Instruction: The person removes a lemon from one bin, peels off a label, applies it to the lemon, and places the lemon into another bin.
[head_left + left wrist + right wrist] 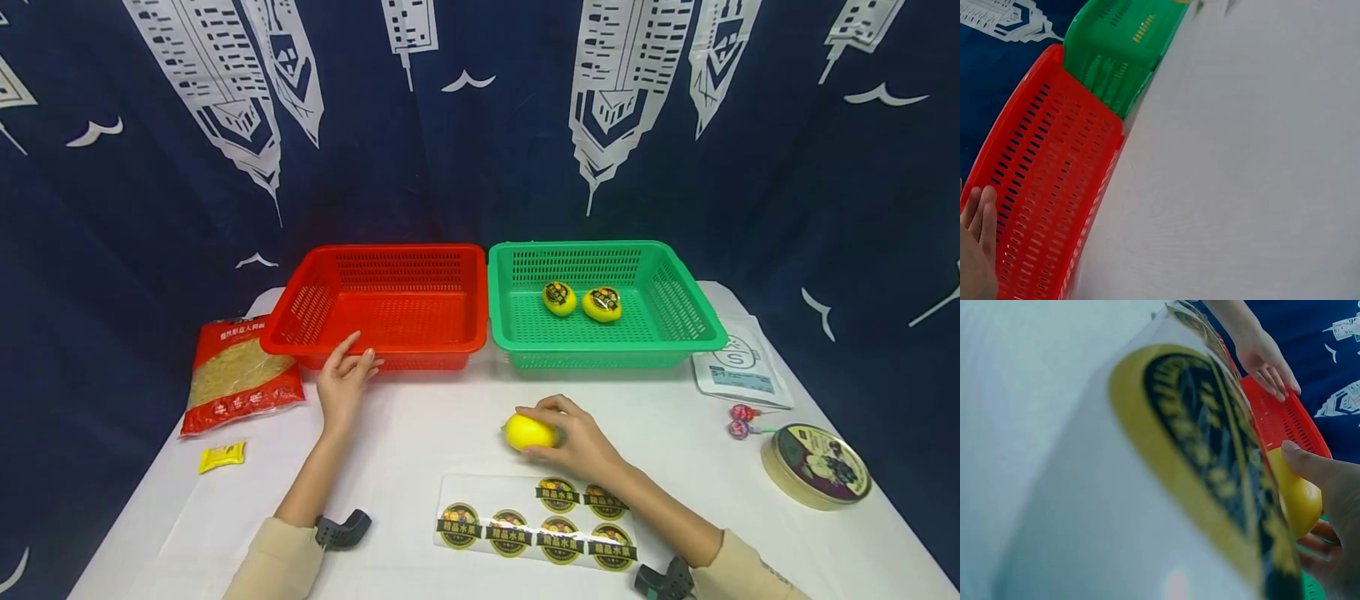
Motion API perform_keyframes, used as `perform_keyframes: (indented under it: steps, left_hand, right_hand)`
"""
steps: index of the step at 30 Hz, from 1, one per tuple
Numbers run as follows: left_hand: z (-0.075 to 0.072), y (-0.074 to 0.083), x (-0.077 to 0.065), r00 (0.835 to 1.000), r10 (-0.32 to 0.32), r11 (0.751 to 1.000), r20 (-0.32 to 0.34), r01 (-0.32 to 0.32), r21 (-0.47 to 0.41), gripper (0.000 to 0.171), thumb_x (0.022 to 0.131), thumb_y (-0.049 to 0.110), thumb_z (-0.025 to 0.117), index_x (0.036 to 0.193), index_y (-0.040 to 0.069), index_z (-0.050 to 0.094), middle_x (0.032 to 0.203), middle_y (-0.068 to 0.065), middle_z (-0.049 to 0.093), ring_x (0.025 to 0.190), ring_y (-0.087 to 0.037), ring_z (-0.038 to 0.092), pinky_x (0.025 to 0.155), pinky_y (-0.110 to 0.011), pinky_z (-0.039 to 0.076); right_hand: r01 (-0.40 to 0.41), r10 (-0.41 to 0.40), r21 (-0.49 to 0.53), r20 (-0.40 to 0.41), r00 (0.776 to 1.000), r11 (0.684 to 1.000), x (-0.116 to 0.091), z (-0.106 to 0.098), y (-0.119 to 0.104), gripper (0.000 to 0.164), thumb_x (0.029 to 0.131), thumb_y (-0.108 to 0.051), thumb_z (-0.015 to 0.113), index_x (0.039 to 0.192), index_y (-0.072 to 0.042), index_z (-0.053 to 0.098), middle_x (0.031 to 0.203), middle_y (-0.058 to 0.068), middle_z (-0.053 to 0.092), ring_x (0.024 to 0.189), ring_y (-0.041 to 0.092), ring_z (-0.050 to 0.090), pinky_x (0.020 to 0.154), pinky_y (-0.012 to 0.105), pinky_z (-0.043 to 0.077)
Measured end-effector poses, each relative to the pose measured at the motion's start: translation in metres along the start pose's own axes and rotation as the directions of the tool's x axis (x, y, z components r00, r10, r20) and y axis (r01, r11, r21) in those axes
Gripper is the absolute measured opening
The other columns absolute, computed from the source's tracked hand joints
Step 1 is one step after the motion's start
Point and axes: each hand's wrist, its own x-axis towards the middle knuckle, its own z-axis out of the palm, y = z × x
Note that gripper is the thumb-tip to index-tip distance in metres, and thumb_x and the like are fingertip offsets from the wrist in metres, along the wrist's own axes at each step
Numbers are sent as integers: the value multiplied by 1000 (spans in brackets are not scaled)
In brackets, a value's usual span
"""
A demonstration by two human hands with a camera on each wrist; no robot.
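Note:
My right hand (573,433) grips a yellow lemon (527,432) over the white table, thumb on one side and fingers on the other. In the right wrist view the thumb lies along the lemon (1297,494). My left hand (347,379) is at the front rim of the red basket (405,360), holding nothing, its fingers loosely extended. Just below the lemon lies a clear sheet of round black-and-gold stickers (510,533). Two lemons bearing such stickers, one on the left (558,298) and one on the right (602,304), sit inside the green basket (615,346).
Left of the red basket lie a red pasta bag (243,375) and a small yellow packet (222,457). On the right are a white pouch (738,358), two lollipops (741,421) and a round tin (816,467). A dark blue patterned cloth (465,167) hangs behind the table.

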Motion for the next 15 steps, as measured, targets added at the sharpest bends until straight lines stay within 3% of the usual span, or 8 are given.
perform_keyframes:
  steps: [3, 5, 7, 9, 10, 11, 14, 15]
  left_hand:
    - [0, -1, -8, 997, 53, 994, -47, -48, 98, 37, 85, 3, 64, 121, -4, 55, 83, -32, 61, 69, -30, 66, 67, -28, 55]
    - [3, -2, -16, 996, 80, 982, -35, -73, 172, 31, 86, 6, 65, 115, -3, 58, 79, -28, 62, 65, -30, 65, 62, -24, 55]
    - [9, -4, -26, 996, 73, 960, 60, -87, 267, 23, 85, 7, 66, 107, 0, 62, 75, -20, 65, 64, -24, 65, 60, -21, 54]
    - [17, -4, -39, 969, 21, 927, 245, -111, 359, 17, 84, 7, 68, 101, 5, 66, 75, -11, 67, 65, -19, 64, 61, -21, 53]
    - [21, -4, -46, 935, -25, 905, 353, -129, 405, 17, 82, 8, 69, 99, 7, 68, 78, -7, 67, 68, -17, 64, 63, -21, 52]
    - [25, -4, -54, 885, -72, 881, 460, -160, 446, 18, 82, 10, 70, 100, 10, 68, 82, -4, 68, 72, -15, 64, 66, -22, 52]
    - [34, -7, -77, 701, -189, 814, 687, -280, 509, 26, 82, 25, 71, 106, 15, 68, 94, 5, 67, 85, -10, 61, 77, -26, 51]
    - [36, -9, -83, 655, -213, 795, 725, -316, 518, 30, 82, 30, 71, 108, 16, 68, 97, 6, 65, 89, -9, 59, 81, -28, 49]
  right_hand:
    - [9, -9, -18, -5, 1000, 1000, -1, 0, 0, 56, 70, -33, 80, 122, -20, 62, 109, 0, 55, 99, 16, 54, 84, 38, 50]
    - [22, -23, -32, -18, 1000, 999, -2, -1, 0, 57, 69, -34, 80, 121, -20, 63, 109, 0, 56, 100, 16, 54, 83, 39, 50]
    - [35, -36, -34, -41, 998, 999, -2, -3, -1, 55, 69, -34, 81, 119, -19, 64, 110, -1, 57, 102, 15, 53, 84, 38, 49]
    - [46, -48, -22, -77, 996, 999, -3, -6, -2, 52, 69, -33, 81, 117, -18, 65, 111, -1, 58, 103, 15, 53, 85, 37, 48]
    - [51, -52, -14, -97, 994, 999, -4, -8, -3, 50, 69, -32, 80, 115, -17, 66, 111, -2, 58, 103, 15, 52, 85, 35, 47]
    - [56, -56, -4, -116, 992, 998, -5, -10, -5, 47, 70, -30, 80, 113, -16, 67, 110, -2, 59, 102, 15, 53, 86, 33, 47]
    - [67, -62, 21, -172, 983, 998, -11, -17, -9, 40, 71, -25, 80, 108, -14, 69, 107, -3, 61, 100, 14, 54, 87, 25, 45]
    - [70, -63, 29, -188, 980, 997, -14, -19, -11, 38, 71, -23, 80, 107, -15, 69, 106, -4, 61, 99, 13, 54, 87, 22, 45]
